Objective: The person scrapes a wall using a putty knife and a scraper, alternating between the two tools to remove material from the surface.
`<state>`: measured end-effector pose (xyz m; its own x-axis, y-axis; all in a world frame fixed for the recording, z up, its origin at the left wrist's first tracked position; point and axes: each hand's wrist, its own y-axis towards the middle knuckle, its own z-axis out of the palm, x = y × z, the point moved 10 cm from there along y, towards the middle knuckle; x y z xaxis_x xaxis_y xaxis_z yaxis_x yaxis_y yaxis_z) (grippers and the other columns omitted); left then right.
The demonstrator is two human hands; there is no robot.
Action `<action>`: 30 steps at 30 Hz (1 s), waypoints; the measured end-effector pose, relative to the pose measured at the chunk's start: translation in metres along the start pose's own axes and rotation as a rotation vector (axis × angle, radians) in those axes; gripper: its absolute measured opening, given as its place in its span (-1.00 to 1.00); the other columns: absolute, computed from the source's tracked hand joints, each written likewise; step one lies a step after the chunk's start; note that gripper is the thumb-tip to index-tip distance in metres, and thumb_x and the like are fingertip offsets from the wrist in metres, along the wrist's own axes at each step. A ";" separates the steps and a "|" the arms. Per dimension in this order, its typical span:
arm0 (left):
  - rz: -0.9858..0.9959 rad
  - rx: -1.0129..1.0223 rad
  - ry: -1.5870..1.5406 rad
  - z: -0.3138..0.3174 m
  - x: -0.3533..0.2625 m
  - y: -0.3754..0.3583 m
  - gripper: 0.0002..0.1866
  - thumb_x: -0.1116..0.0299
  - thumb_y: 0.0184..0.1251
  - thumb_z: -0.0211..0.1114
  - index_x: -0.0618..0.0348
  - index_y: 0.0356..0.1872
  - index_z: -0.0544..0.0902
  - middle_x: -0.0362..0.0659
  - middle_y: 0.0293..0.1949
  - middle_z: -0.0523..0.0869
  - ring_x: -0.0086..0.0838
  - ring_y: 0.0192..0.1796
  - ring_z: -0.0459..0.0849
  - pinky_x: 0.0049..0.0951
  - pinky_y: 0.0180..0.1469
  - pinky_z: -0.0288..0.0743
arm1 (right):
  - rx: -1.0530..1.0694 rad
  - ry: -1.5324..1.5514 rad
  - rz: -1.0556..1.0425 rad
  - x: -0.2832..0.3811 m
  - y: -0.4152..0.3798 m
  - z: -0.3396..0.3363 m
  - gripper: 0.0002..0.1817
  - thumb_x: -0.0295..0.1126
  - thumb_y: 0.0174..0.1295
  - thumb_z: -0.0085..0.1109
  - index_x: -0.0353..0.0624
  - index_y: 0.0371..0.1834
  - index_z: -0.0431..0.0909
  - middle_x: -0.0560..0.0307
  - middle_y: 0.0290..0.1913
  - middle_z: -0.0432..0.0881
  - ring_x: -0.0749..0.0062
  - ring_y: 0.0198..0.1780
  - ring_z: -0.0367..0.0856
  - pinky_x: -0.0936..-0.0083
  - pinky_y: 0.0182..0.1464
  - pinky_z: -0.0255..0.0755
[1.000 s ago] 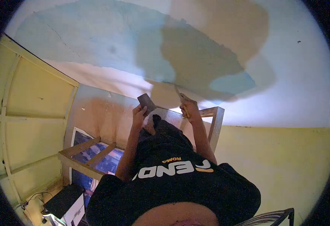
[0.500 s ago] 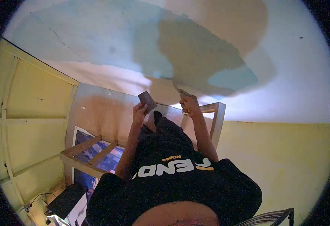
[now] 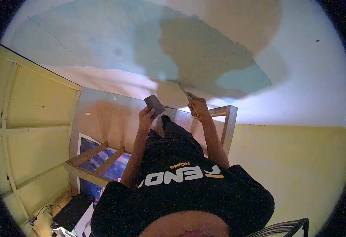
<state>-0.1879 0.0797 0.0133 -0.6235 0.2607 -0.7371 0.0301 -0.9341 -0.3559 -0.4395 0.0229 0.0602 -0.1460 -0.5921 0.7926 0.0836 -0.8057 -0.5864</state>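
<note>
My left hand (image 3: 145, 117) is closed on one edge of a flat, dark grey rectangular piece (image 3: 153, 104), held up near the wall. My right hand (image 3: 198, 106) grips a putty knife (image 3: 183, 89), its pale blade angled up and left and its yellowish handle showing below my fingers. The blade tip lies right at the lower edge of a large grey-blue patch (image 3: 117, 43) on the whitish surface (image 3: 307, 87). My shadow falls across that patch.
Wooden frame pieces stand at right (image 3: 229, 128) and lower left (image 3: 87, 173). Yellow panelled wall (image 3: 36, 96) runs along the left. A picture-like sheet (image 3: 115, 162) and a black box-like object (image 3: 73, 211) are at lower left. A dark-framed object (image 3: 295, 227) shows at lower right.
My right hand and the putty knife have shifted very slightly, the blade tip a little to the left along the patch edge. My left hand keeps its hold on the grey piece.
</note>
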 end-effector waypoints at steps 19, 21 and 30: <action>0.107 0.096 0.586 -0.018 0.010 0.055 -0.79 0.55 0.35 0.09 0.32 -0.14 0.69 -0.28 -0.33 0.68 -0.62 -0.27 0.58 -0.54 -0.19 0.50 | -0.022 -0.151 -0.108 0.016 0.007 -0.006 -0.48 -0.22 0.26 0.25 -0.17 0.28 0.52 0.30 -0.60 0.47 0.70 -0.75 0.21 0.64 -0.75 0.04; 0.113 0.051 0.539 -0.015 0.012 0.061 -0.80 0.55 0.35 0.10 0.34 -0.14 0.68 -0.29 -0.32 0.68 -0.63 -0.26 0.58 -0.53 -0.18 0.51 | -0.001 -0.159 -0.126 0.012 0.007 -0.010 -0.47 -0.21 0.27 0.25 -0.18 0.28 0.51 0.29 -0.60 0.47 0.70 -0.74 0.22 0.64 -0.74 0.05; 0.227 0.036 0.527 0.006 -0.019 0.074 -0.83 0.52 0.31 0.10 0.32 -0.23 0.66 -0.35 -0.41 0.64 -0.67 -0.34 0.48 -0.52 -0.28 0.42 | 0.020 -0.178 -0.096 0.021 0.002 -0.013 -0.51 -0.25 0.29 0.25 -0.19 0.26 0.53 0.35 -0.61 0.44 0.73 -0.69 0.23 0.68 -0.71 0.05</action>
<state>-0.1788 0.0039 0.0046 -0.1306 0.1303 -0.9828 0.0858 -0.9861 -0.1422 -0.4554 0.0087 0.0737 0.0223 -0.5048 0.8629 0.0976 -0.8579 -0.5044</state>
